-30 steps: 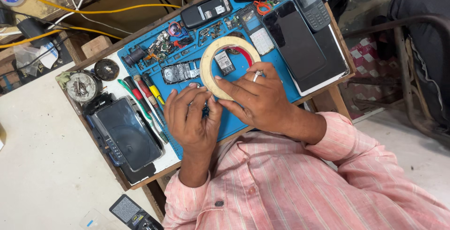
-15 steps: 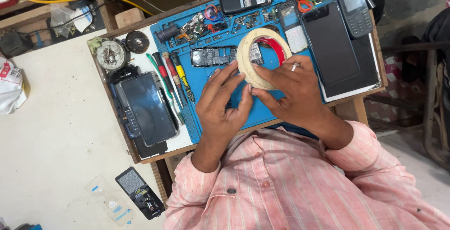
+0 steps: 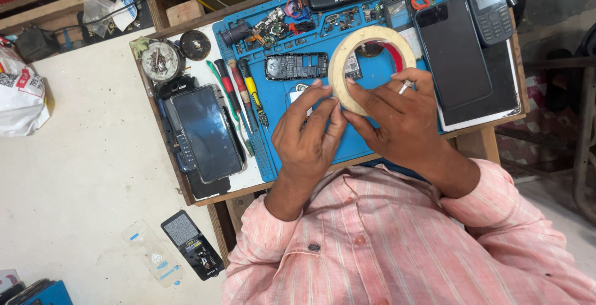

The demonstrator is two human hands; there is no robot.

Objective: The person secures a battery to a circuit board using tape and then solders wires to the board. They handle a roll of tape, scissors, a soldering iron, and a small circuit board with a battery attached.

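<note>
Tape roll (image 3: 372,63): wide ring of cream masking tape, lying on the blue work mat (image 3: 282,109) near the middle of the bench, its lower rim under both sets of fingertips.
Left hand (image 3: 307,137): fingers curled together, tips pressed to the lower left rim of the roll; whether they pinch a loose tape end I cannot tell.
Right hand (image 3: 403,122): fingers bunched on the lower rim just beside the left hand's, thumb meeting them; a ring shows on one finger.
Step in hand: judging by the fingertips meeting at one spot on the rim, the hands seem to be picking at the tape's free end.
Next move calls for: a nail under the edge while the other hand steadies the roll, then a slow, even peel so the strip does not tear.
Nearby on the mat: a stripped black phone body (image 3: 297,66) just left of the roll, and screwdrivers (image 3: 242,94) along the mat's left edge.
Bench edges: a dark phone (image 3: 203,132) at the left end, a large black tablet (image 3: 456,53) at the right end with a keypad phone (image 3: 489,5) at the far right corner.
</note>
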